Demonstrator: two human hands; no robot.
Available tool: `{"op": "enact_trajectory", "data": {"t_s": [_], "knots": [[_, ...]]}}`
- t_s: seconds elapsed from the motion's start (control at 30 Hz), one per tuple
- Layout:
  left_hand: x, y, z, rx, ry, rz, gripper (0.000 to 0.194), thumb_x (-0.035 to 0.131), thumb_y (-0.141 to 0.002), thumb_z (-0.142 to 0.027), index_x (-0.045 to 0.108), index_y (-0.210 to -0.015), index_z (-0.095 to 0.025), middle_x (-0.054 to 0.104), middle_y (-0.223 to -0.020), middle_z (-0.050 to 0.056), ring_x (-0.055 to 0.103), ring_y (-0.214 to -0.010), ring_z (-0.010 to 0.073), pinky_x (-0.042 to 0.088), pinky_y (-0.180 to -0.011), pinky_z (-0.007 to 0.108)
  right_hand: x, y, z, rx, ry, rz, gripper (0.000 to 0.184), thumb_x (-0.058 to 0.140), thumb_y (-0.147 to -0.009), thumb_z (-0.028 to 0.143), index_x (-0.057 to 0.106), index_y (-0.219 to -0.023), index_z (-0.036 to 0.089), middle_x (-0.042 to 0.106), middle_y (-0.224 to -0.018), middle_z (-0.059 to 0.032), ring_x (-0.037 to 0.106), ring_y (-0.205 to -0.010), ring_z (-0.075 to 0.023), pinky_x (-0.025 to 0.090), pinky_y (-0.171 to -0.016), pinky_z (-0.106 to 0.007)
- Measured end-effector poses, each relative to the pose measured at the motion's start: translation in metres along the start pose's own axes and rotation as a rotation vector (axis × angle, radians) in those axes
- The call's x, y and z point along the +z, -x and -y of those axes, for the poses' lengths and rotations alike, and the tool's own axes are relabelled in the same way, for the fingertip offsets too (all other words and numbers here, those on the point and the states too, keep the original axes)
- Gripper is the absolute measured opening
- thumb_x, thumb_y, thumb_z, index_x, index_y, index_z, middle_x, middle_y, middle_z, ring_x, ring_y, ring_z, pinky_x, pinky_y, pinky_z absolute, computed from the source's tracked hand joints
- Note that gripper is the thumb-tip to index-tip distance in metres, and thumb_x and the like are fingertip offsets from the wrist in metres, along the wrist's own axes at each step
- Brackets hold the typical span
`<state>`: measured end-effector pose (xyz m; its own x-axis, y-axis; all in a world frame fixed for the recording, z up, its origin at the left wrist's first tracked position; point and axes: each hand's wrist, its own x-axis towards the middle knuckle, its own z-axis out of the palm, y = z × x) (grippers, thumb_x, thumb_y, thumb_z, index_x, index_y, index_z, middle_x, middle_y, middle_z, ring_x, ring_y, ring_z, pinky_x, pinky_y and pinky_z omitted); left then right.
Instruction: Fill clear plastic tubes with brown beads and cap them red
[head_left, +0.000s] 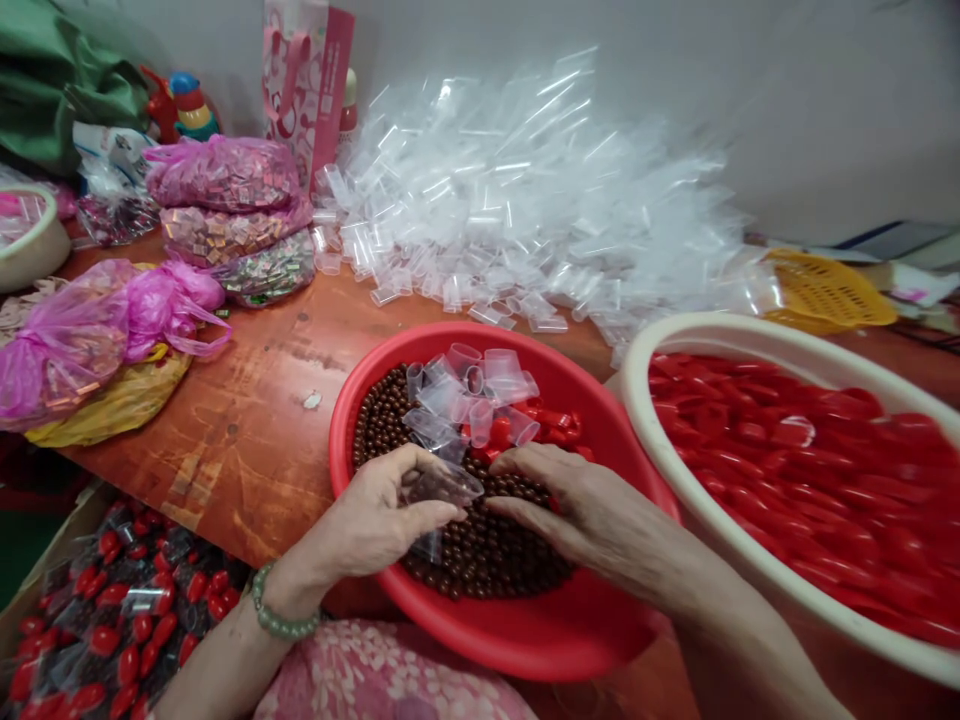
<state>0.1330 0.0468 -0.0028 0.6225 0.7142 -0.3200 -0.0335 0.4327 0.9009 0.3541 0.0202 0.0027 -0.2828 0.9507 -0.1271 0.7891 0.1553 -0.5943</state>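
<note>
A red plastic basin [592, 620] sits in front of me, filled with small brown beads [480, 550], several clear plastic tubes [469, 395] and some red caps [551, 420]. My left hand [382, 515], with a green bead bracelet at the wrist, is closed on a clear plastic tube [442, 487] over the beads. My right hand [574, 500] rests palm down on the beads just right of it, fingers curled toward the tube; whether it pinches anything is hidden.
A cream basin [675, 340] of red caps stands at the right. A big heap of clear tubes [525, 200] lies at the back, pink bags [225, 175] of pieces at the left. Below the table edge, a box [112, 610] holds filled tubes. A yellow basket [825, 290] sits at far right.
</note>
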Motion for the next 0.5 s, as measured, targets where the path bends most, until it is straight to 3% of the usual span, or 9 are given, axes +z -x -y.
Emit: {"op": "enact_trajectory", "data": {"t_s": [0.2, 0.37, 0.5], "knots": [[0.001, 0.021, -0.016, 0.162, -0.102, 0.008, 0.009, 0.06, -0.087, -0.017, 0.057, -0.096, -0.017, 0.07, -0.097, 0.005, 0.065, -0.089, 0.0138, 0.051, -0.079, 0.025, -0.014, 0.003, -0.009, 0.076, 0.052, -0.076, 0.018, 0.054, -0.09, 0.037, 0.062, -0.091, 0.022, 0.069, -0.087, -0.0051, 0.064, -0.079, -0.0213, 0.048, -0.073, -0.034], [-0.007, 0.013, -0.013, 0.247, -0.167, -0.001, 0.012, 0.061, -0.087, -0.018, 0.06, -0.099, -0.019, 0.071, -0.096, 0.004, 0.066, -0.089, 0.0134, 0.052, -0.079, 0.024, -0.024, 0.01, -0.026, 0.145, 0.127, -0.183, 0.02, 0.048, -0.091, 0.035, 0.063, -0.089, 0.022, 0.07, -0.085, -0.0055, 0.065, -0.077, -0.0216, 0.048, -0.07, -0.033], [-0.009, 0.005, -0.011, 0.268, -0.247, 0.002, 0.013, 0.061, -0.087, -0.017, 0.064, -0.1, -0.018, 0.071, -0.096, 0.004, 0.066, -0.088, 0.014, 0.052, -0.078, 0.024, -0.02, 0.016, -0.037, 0.238, 0.311, -0.123, 0.019, 0.045, -0.091, 0.026, 0.061, -0.083, 0.02, 0.07, -0.084, -0.0057, 0.065, -0.073, -0.0197, 0.046, -0.067, -0.031]]}}
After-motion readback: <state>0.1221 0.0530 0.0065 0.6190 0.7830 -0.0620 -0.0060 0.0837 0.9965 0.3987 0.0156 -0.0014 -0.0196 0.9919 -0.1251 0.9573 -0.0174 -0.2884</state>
